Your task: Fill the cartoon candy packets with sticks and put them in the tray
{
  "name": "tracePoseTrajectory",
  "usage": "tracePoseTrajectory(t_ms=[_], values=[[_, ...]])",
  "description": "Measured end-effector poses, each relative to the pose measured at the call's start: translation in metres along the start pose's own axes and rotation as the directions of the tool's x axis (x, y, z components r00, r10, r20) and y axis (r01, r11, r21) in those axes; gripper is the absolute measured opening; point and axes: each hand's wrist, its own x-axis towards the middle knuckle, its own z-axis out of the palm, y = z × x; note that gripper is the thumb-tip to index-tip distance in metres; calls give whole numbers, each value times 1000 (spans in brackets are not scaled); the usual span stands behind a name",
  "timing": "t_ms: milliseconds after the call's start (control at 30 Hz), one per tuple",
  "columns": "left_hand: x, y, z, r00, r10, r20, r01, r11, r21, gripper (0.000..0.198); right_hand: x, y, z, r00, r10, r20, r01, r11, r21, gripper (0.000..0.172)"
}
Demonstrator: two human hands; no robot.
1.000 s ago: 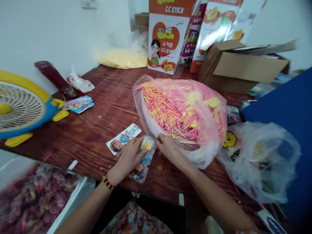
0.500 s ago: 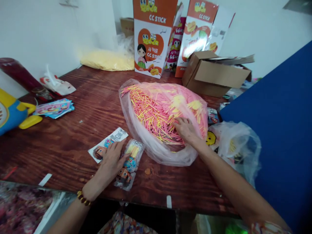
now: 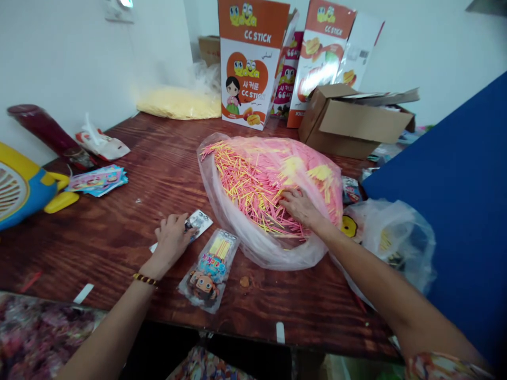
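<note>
Pink and yellow sticks (image 3: 253, 184) fill a large clear plastic bag (image 3: 277, 258) lying open on the wooden table (image 3: 158, 174). My right hand (image 3: 300, 207) reaches into the bag's opening, its fingertips among the sticks; whether it grips any is hidden. Over a flat printed packet (image 3: 203, 221) left of the bag, my left hand (image 3: 173, 235) rests with its fingers apart, covering the packet's middle. Just right of it lies a clear packet (image 3: 209, 269) with yellow and pink sticks showing at its top and a cartoon face below, touched by neither hand.
Printed cartons (image 3: 247, 68) and an open brown box (image 3: 356, 124) stand behind the bag. A pile of printed packets (image 3: 99, 179), a tissue pack (image 3: 105, 145) and a yellow-blue fan (image 3: 19, 184) are at left. A blue panel (image 3: 455, 211) and a plastic bag (image 3: 396, 243) are at right.
My left hand has moved left off the stick-filled packet and onto the flat one. My right hand stays among the sticks. The view has shifted slightly.
</note>
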Motion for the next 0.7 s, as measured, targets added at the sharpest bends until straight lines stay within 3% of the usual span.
tracePoseTrajectory(t_ms=[133, 300, 433, 567, 700], values=[[1, -3, 9, 1000, -5, 7, 5, 1000, -2, 42, 1, 6, 6, 1000, -4, -29, 7, 994, 110, 31], [3, -3, 5, 999, -38, 21, 39, 996, -85, 42, 1, 12, 12, 999, 23, -47, -11, 971, 237, 39], [7, -3, 4, 999, -37, -12, 34, 987, -159, 37, 4, 8, 15, 989, 118, -94, -72, 918, 390, 45], [12, -4, 6, 1000, -21, -20, 16, 977, -215, 25, 15, -4, 14, 931, 325, -168, -158, 770, 618, 31], [18, -8, 6, 999, -29, -20, 23, 962, -271, 19, 26, -18, 8, 823, 565, -60, -264, 473, 840, 27]])
